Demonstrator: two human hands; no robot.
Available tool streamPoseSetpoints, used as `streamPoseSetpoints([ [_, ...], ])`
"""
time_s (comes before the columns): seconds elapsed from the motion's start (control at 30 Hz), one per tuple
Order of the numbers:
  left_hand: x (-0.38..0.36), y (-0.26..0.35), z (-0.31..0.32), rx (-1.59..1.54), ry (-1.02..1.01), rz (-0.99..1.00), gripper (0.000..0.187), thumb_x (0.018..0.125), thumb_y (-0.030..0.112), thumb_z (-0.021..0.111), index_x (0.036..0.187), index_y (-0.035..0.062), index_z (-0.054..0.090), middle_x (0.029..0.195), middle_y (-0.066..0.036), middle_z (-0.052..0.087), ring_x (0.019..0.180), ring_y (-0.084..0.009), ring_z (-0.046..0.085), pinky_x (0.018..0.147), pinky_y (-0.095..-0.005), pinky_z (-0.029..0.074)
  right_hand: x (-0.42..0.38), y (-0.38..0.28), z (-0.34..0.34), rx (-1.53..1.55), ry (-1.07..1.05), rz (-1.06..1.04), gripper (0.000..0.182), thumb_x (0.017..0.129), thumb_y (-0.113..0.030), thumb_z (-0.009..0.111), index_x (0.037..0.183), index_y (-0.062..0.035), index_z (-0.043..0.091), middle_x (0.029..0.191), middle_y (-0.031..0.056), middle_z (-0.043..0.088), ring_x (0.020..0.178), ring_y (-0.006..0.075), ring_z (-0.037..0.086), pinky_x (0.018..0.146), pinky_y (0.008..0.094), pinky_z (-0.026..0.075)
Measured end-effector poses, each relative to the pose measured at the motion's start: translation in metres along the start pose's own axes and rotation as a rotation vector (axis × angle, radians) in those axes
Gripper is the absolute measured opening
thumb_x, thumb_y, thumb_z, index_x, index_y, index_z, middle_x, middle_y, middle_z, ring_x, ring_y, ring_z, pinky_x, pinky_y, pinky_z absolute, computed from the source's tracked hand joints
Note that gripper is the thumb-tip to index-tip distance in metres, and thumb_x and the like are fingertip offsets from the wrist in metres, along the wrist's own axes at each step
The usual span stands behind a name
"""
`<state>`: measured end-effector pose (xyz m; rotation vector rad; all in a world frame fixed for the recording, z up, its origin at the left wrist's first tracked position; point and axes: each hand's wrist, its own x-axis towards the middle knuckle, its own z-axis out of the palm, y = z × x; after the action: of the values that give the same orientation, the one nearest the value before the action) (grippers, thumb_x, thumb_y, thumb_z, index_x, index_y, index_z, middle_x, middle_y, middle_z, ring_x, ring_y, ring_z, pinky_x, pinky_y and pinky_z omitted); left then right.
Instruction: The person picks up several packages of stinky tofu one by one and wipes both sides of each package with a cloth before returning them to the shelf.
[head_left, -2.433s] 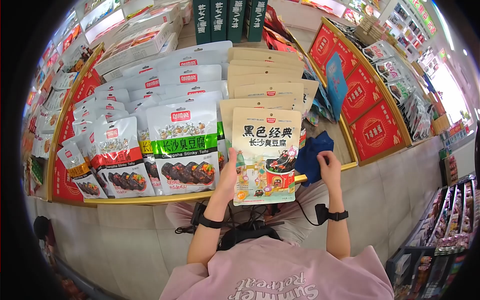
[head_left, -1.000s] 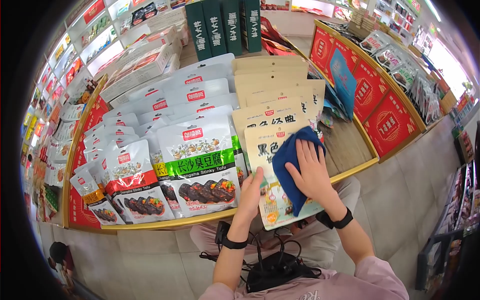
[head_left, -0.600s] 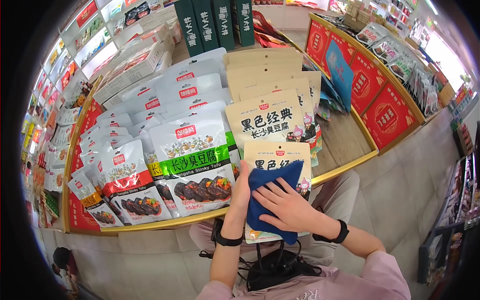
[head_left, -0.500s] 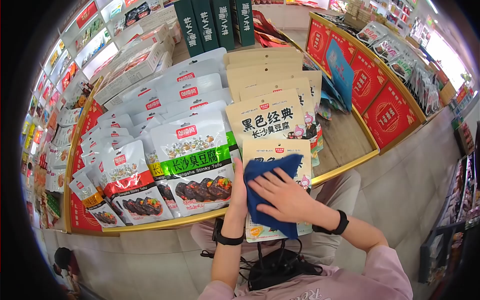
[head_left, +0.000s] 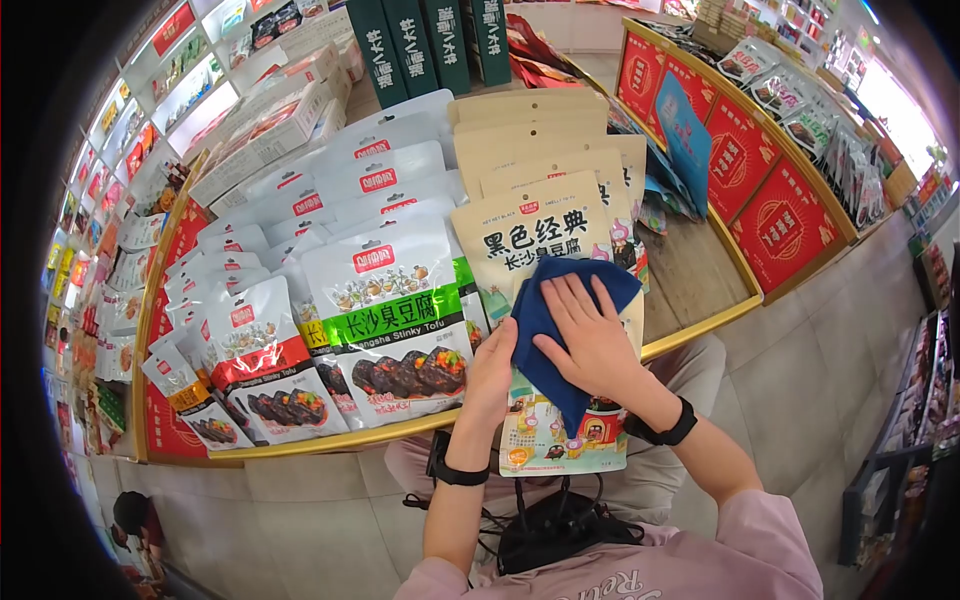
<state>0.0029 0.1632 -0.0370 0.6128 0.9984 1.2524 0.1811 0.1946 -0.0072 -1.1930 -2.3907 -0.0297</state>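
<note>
My right hand (head_left: 582,335) lies flat with its fingers slightly spread, holding a blue cloth (head_left: 548,375) against the front of a cream pouch (head_left: 565,448). My left hand (head_left: 490,375) grips that pouch by its left edge, the thumb by the cloth's edge. The pouch is in front of me at the gold-trimmed edge of the worktop (head_left: 690,278), its upper front mostly covered by the cloth.

Just behind it stands a matching pouch (head_left: 535,220), with more tan pouches (head_left: 530,145) in a row beyond. To their left I see a white pouch with a green band (head_left: 395,325), then one with a red band (head_left: 270,365) and a smaller one with an orange band (head_left: 195,402). Dark green boxes (head_left: 408,50) stand at the back; white boxes (head_left: 262,130) are stacked to the left of them.
</note>
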Motion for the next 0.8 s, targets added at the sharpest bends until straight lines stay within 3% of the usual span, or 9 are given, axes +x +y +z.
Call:
streamPoseSetpoints([
  [0.03, 0.001, -0.002, 0.001, 0.007, -0.043, 0.001, 0.052, 0.111, 0.04, 0.051, 0.139, -0.0022, 0.061, 0.133, -0.006, 0.066, 0.117, -0.0104, 0.061, 0.101, -0.0266, 0.048, -0.006, 0.003, -0.001, 0.024, -0.038, 0.028, 0.071, 0.103, -0.043, 0.055, 0.152, 0.007, 0.042, 0.156, 0.0216, 0.047, 0.15, 0.0378, 0.038, 0.126, 0.0552, 0.017],
  [0.1, 0.001, -0.005, 0.003, 0.012, -0.09, -0.004, 0.049, 0.111, 0.038, 0.052, 0.139, -0.0021, 0.061, 0.131, -0.005, 0.068, 0.115, -0.0087, 0.061, 0.099, -0.0252, 0.048, -0.014, 0.008, -0.004, 0.009, -0.054, 0.056, 0.071, 0.103, -0.043, 0.055, 0.152, 0.0073, 0.043, 0.156, 0.022, 0.048, 0.15, 0.0381, 0.038, 0.126, 0.0557, 0.017],
  [0.2, 0.001, -0.007, 0.006, -0.013, -0.211, 0.056, 0.036, 0.109, 0.024, 0.06, 0.133, -0.003, 0.065, 0.116, -0.004, 0.073, 0.101, -0.0062, 0.065, 0.089, -0.0223, 0.051, -0.026, 0.017, -0.001, -0.038, -0.007, 0.075, 0.07, 0.102, -0.046, 0.055, 0.149, 0.0051, 0.048, 0.151, 0.0207, 0.053, 0.147, 0.0359, 0.041, 0.125, 0.0569, 0.018],
  [0.33, 0.005, -0.014, 0.0, 0.019, -0.211, 0.061, 0.034, 0.107, 0.019, 0.062, 0.132, -0.0043, 0.064, 0.108, -0.006, 0.075, 0.092, -0.0068, 0.067, 0.083, -0.0217, 0.052, -0.041, 0.019, -0.001, -0.047, -0.029, 0.122, 0.069, 0.103, -0.045, 0.054, 0.148, 0.0058, 0.048, 0.151, 0.0218, 0.052, 0.148, 0.0373, 0.041, 0.125, 0.057, 0.018],
  [0.4, 0.009, -0.016, -0.003, -0.058, -0.197, 0.02, 0.03, 0.107, 0.017, 0.06, 0.128, -0.0045, 0.064, 0.109, -0.011, 0.076, 0.091, -0.0148, 0.074, 0.081, -0.0283, 0.059, -0.049, 0.019, -0.004, -0.05, -0.057, 0.172, 0.067, 0.103, -0.044, 0.054, 0.148, 0.0061, 0.048, 0.151, 0.0223, 0.052, 0.148, 0.0375, 0.04, 0.125, 0.0565, 0.017],
  [0.5, -0.001, 0.001, 0.005, -0.118, -0.106, -0.023, 0.029, 0.107, 0.016, 0.06, 0.127, -0.005, 0.064, 0.109, -0.014, 0.076, 0.091, -0.0209, 0.076, 0.081, -0.0321, 0.062, -0.062, 0.022, -0.011, -0.051, -0.061, 0.188, 0.065, 0.103, -0.041, 0.055, 0.147, 0.0067, 0.049, 0.151, 0.0237, 0.052, 0.146, 0.0385, 0.041, 0.125, 0.0558, 0.019],
  [0.6, 0.002, -0.009, 0.004, 0.004, -0.157, 0.002, 0.027, 0.106, 0.014, 0.061, 0.126, -0.0055, 0.064, 0.108, -0.016, 0.076, 0.093, -0.025, 0.077, 0.083, -0.035, 0.063, -0.069, 0.026, -0.017, -0.072, -0.073, 0.196, 0.064, 0.101, -0.039, 0.057, 0.144, 0.0077, 0.051, 0.148, 0.0246, 0.053, 0.143, 0.0394, 0.044, 0.124, 0.0556, 0.021],
  [0.8, 0.0, -0.015, 0.005, 0.247, -0.241, -0.006, 0.026, 0.1, 0.011, 0.07, 0.123, -0.003, 0.068, 0.106, -0.008, 0.076, 0.093, -0.0097, 0.068, 0.08, -0.0254, 0.054, -0.067, 0.021, -0.013, -0.043, 0.004, 0.2, 0.063, 0.096, -0.039, 0.063, 0.137, 0.0082, 0.056, 0.14, 0.024, 0.059, 0.136, 0.0408, 0.049, 0.122, 0.0566, 0.024],
])
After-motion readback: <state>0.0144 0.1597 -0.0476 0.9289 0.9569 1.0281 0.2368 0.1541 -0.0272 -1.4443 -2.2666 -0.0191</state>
